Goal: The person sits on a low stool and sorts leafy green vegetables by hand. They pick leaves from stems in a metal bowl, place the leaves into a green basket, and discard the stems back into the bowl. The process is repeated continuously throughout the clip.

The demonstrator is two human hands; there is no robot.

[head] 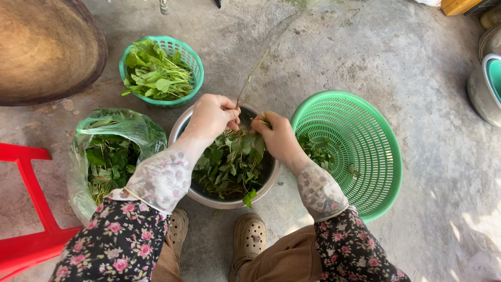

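Stripping a stalk (250, 77) over a steel bowl (183, 130) of leaves (229, 164), both hands pinched shut
The left hand (211, 116) gripped the bare stalk near its base, its tip pointing up and away; the right hand (276, 137) pinched leafy greens just beside it, the two hands nearly touching above the bowl on the concrete floor (376, 57). A large green basket (360, 151) with a few leaves touched the bowl's right side, a small basket (182, 57) of greens sat behind, a plastic bag (112, 128) of greens lay left, beside a red stool (26, 209)
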